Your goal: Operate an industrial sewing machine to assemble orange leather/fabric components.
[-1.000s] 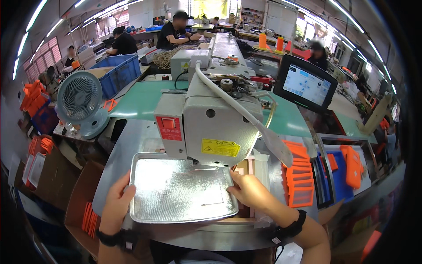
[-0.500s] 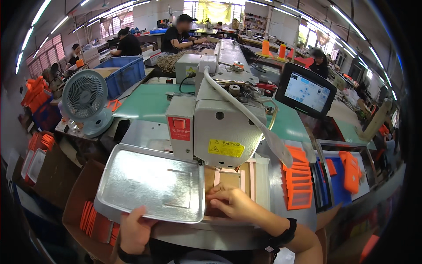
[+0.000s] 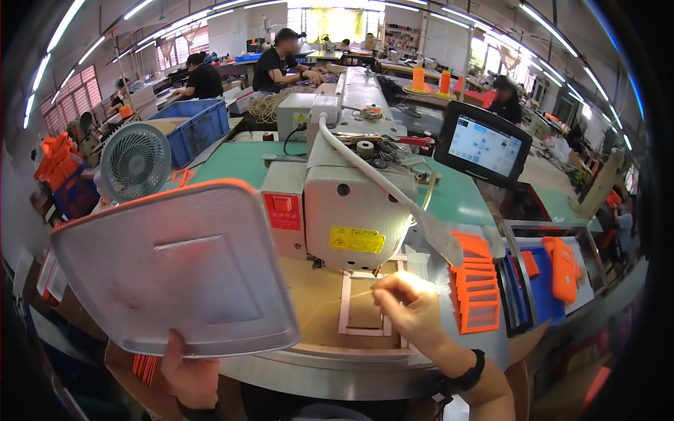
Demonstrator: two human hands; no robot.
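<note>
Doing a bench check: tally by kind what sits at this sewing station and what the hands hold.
Sewing machine: 1
Clear plastic template, raised in the left hand: 1
Pink rectangular frame on the bed, by the right hand: 1
Touchscreen: 1
Desk fan: 1
Stack of orange frames: 1
Total: 6

Left hand (image 3: 188, 375) gripping low down with thumb pointing up, right hand (image 3: 409, 309) reaching forward with fingers curled, higher than the left, wearing a black wristband
</note>
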